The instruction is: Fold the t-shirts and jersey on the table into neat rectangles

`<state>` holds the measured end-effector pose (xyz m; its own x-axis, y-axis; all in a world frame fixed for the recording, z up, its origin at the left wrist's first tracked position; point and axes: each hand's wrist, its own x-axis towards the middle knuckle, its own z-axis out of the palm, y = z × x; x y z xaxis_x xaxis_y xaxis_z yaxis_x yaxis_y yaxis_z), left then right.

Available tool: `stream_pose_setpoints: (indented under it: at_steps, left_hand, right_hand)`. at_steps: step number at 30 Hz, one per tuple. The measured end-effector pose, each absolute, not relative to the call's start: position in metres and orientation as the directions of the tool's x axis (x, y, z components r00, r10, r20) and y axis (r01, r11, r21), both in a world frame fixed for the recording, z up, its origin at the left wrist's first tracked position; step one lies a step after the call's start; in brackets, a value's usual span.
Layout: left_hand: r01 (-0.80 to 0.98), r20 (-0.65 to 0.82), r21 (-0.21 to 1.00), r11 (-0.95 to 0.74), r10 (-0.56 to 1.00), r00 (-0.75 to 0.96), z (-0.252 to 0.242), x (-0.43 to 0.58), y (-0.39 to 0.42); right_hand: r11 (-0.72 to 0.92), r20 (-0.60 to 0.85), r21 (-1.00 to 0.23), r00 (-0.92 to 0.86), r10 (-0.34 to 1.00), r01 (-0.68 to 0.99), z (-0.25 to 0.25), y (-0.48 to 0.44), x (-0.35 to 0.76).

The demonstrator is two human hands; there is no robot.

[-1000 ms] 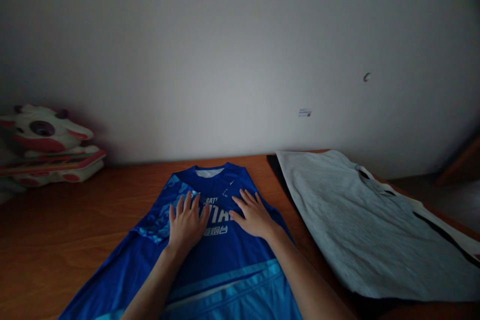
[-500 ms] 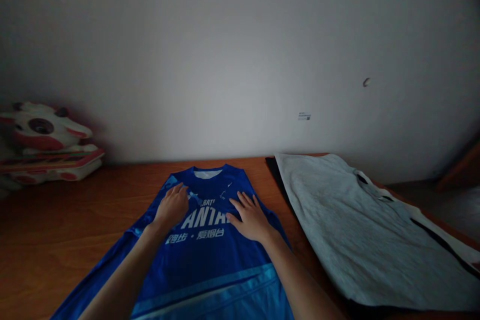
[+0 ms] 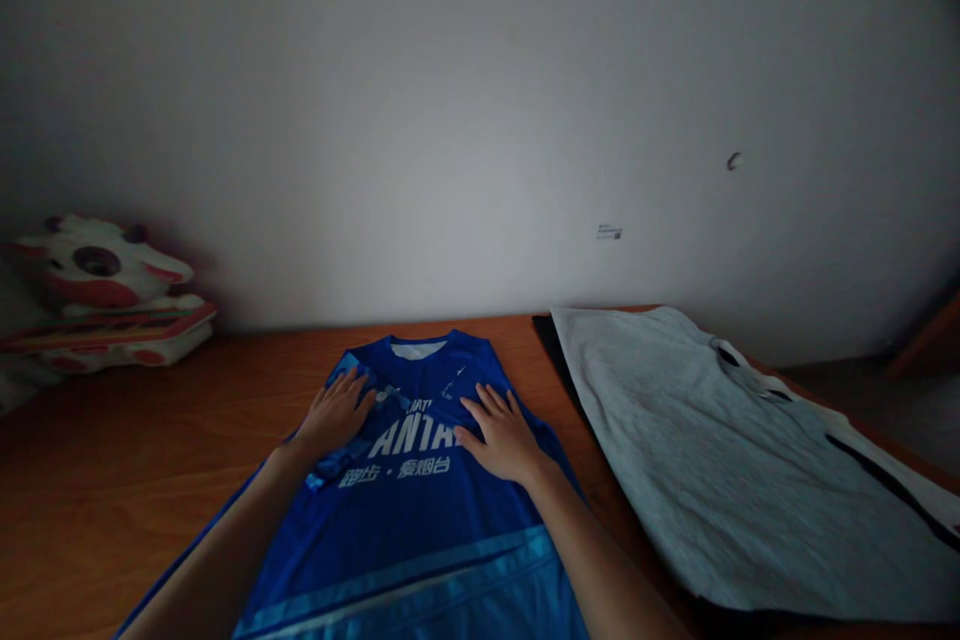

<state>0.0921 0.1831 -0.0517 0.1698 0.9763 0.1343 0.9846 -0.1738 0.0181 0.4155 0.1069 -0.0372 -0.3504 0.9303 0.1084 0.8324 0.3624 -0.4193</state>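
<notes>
A blue sports shirt [image 3: 420, 510] with white lettering lies spread on the wooden surface, its neckline toward the wall. My left hand [image 3: 337, 410] rests with fingers apart on the shirt's left shoulder area, where a lighter blue patterned sleeve part is folded in under and beside it. On the right side of the chest, my right hand [image 3: 499, 435] lies flat with its fingers spread, covering the end of the large lettering. The shirt's lower end runs out of view.
Right of the shirt lies a grey garment [image 3: 697, 460] over black and white fabric. A cow-shaped toy keyboard [image 3: 120, 290] stands at the back left on the wooden surface [image 3: 150, 450]. Behind is a pale wall [image 3: 450, 120] with a small label [image 3: 609, 232].
My left hand has opened from a pinch and moved slightly left and down, flat on the fabric. The shirt's left side is folded further inward. My right hand stays in place.
</notes>
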Motion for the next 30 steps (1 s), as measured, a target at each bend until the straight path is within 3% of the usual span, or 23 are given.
stream_pose_setpoints:
  at_steps: [4,8,11,13,19,26,30]
  left_hand:
    - [0.981,0.118,-0.008,-0.195,0.974,0.195,-0.054,0.068,0.167]
    - [0.915,0.12,-0.146,-0.375,0.912,0.393,-0.07,0.05,0.148]
    - [0.905,0.2,-0.176,-0.388,0.886,0.418,-0.078,0.045,0.145]
    - [0.906,0.208,-0.183,-0.381,0.886,0.414,-0.079,0.046,0.145]
    - [0.888,0.166,-0.271,-0.371,0.891,0.422,-0.073,0.056,0.142]
    - [0.911,0.114,-0.236,-0.339,0.921,0.372,-0.064,0.067,0.151]
    - [0.942,0.147,-0.104,-0.319,0.932,0.332,-0.062,0.074,0.16]
  right_hand:
    - [0.346,0.156,-0.483,-0.309,0.938,0.804,-0.042,0.113,0.414]
    - [0.374,0.362,-0.585,-0.181,0.915,0.72,-0.046,0.127,0.423]
    - [0.411,0.492,-0.509,-0.137,0.86,0.756,-0.047,0.13,0.43]
    - [0.407,0.46,-0.43,-0.192,0.867,0.806,-0.047,0.126,0.43]
    - [0.321,0.133,-0.338,-0.292,0.947,0.885,-0.041,0.118,0.42]
    - [0.286,0.051,-0.312,-0.285,0.957,0.906,-0.039,0.136,0.433]
    - [0.287,0.052,-0.307,-0.285,0.957,0.907,-0.041,0.149,0.441]
